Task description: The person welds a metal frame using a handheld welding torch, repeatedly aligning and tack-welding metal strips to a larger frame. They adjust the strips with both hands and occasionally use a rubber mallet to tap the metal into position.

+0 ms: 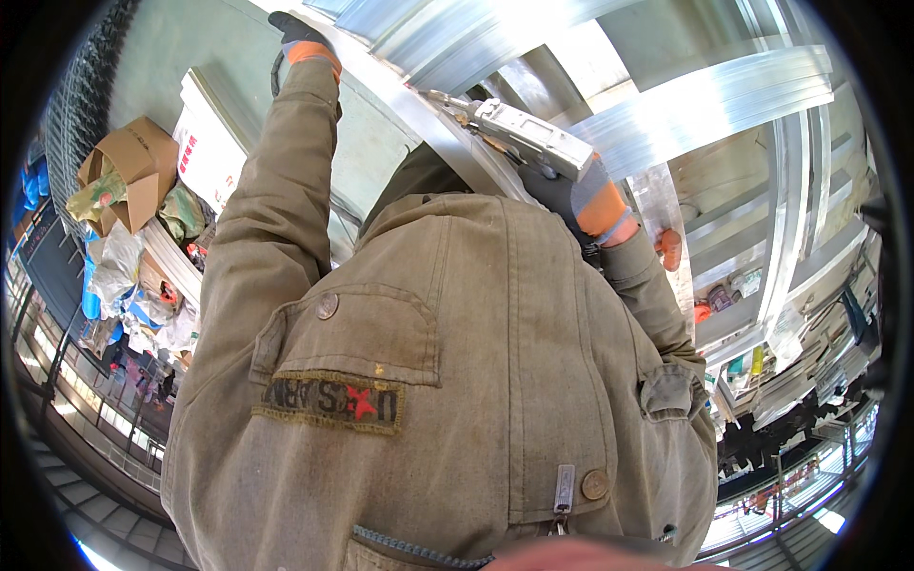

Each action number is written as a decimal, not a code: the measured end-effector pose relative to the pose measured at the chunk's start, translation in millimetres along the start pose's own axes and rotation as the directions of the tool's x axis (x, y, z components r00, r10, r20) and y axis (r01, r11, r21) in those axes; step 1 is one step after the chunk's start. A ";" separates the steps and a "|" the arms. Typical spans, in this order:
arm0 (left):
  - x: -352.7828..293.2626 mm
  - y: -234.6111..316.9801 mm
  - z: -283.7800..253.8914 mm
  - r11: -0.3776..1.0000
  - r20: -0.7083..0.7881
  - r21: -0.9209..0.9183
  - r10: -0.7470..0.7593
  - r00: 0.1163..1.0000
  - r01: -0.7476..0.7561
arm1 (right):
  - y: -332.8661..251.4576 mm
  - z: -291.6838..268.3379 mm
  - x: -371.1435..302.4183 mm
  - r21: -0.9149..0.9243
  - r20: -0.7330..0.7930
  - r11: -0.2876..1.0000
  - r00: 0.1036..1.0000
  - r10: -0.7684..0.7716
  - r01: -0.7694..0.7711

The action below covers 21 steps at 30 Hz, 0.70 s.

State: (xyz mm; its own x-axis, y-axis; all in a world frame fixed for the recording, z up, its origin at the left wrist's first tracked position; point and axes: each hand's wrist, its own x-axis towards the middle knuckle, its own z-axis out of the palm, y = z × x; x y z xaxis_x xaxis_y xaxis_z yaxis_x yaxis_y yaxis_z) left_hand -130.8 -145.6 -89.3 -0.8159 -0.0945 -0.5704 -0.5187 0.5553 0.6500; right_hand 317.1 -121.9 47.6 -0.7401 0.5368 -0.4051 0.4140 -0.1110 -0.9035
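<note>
Head cam: R hand (571, 198) holds 1 metal tool (538, 133).

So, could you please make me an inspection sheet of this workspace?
Surface: metal bars, loosely crossing; pale green floor beside them.
Job's things: silver tool, its nose over the long bar.
Clutter: open box with cloth inside, plastic bags, at left.
Hands: right hand, gloved, holds the tool; left hand, gloved, at the long bar, grip unclear.
Cables: dark loop by the left wrist, possibly a cord.
Surroundings: black bristles, far left.
</note>
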 end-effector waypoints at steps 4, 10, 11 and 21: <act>-34.8 10.9 -3.6 0.991 0.051 -0.082 -0.100 0.994 0.104 | 11.6 5.3 7.4 -0.040 -0.015 0.997 0.998 -0.065 0.064; -26.8 6.0 3.7 0.981 0.155 -0.145 -0.107 0.982 0.130 | 21.4 6.1 16.4 -0.123 0.001 0.990 0.998 -0.068 0.068; -19.7 6.1 7.0 0.981 0.147 -0.185 -0.031 0.989 0.058 | 22.8 6.3 18.2 -0.141 -0.002 0.987 0.997 -0.074 0.073; -22.4 3.0 6.6 0.986 0.109 -0.165 0.049 0.993 -0.031 | 23.8 2.6 17.7 -0.177 0.006 0.977 0.993 -0.116 0.115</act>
State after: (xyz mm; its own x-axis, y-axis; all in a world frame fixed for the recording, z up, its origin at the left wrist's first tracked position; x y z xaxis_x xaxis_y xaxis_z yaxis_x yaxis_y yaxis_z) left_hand -112.3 -136.4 -77.9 -0.8077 0.0232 -0.5892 -0.5285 0.4144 0.7409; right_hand 312.5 -117.2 18.6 -0.7861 0.5412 -0.2985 0.4134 0.1015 -0.9049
